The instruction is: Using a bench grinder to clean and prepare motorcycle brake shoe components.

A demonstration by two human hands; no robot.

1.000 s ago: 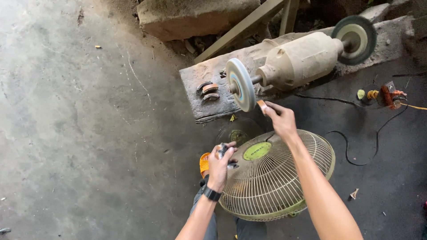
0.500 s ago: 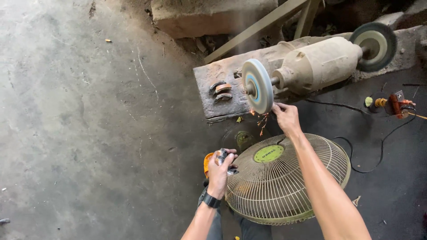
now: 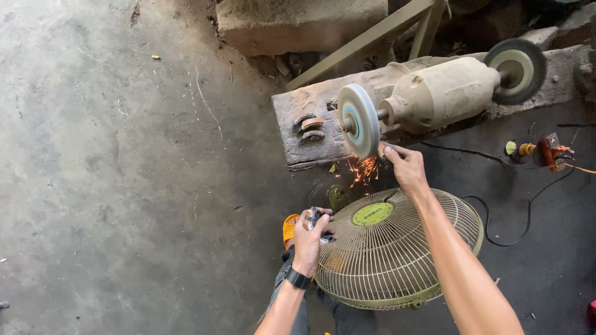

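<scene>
Orange sparks (image 3: 365, 170) spray down from the lower rim of the near grinding wheel (image 3: 359, 120), just where the right hand (image 3: 406, 169) presses a small workpiece against it; the piece itself is too small and too hidden by the fingers to identify; the right hand is pinched closed around it. The wheel lies straight ahead of that hand and touching what it holds, so the right hand is by far the nearer one; the left hand (image 3: 308, 239) hangs well below and to the left of the wheel, curled shut around a small dark metal object (image 3: 314, 218) whose kind cannot be made out, with a black watch (image 3: 296, 277) on its wrist. The grinder's long axis runs from the near wheel through the dusty motor body (image 3: 442, 94) to a second, darker wheel (image 3: 514, 71) at the far right; two wheels in all, on one motor. Left of the near wheel, on the worn block (image 3: 304, 115) that bears the grinder, lie three small curved metal pieces (image 3: 311, 126). Below the wheel, under the right forearm, lies one cream fan guard (image 3: 397, 251) with a green centre; an orange sandal (image 3: 290, 227) shows at its left edge. Right of the motor, a black cable (image 3: 496, 214) loops over the concrete floor (image 3: 124, 186) to a small plug connection (image 3: 543, 152).
</scene>
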